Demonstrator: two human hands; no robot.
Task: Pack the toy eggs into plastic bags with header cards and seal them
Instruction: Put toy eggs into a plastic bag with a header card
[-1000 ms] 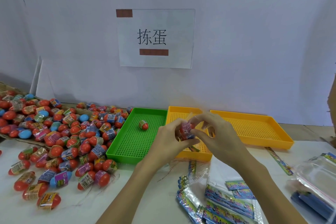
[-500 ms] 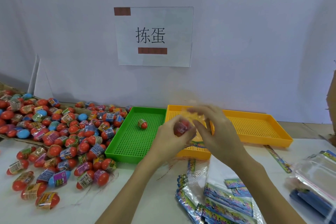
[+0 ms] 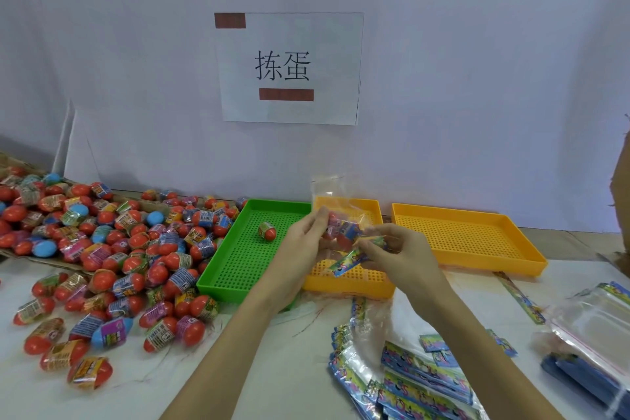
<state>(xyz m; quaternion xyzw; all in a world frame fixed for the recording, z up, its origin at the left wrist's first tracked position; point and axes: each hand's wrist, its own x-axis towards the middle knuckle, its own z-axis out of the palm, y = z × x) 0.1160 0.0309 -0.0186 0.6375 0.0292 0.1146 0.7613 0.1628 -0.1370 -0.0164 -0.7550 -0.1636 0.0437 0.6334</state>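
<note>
The egg between the hands is motion-blurred and partly hidden behind the left fingers. The clear bag around it smears into the wall. The egg pile runs off the left edge; the header cards off the bottom.

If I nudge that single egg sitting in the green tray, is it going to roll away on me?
Probably it would roll: the lone egg lies on its side, rounded, with nothing beside it. It likely curves rather than runs straight, being egg-shaped with a wrapper band. The green tray has raised walls, so it should stay inside. It looks like light plastic, so a soft touch may do.
</note>
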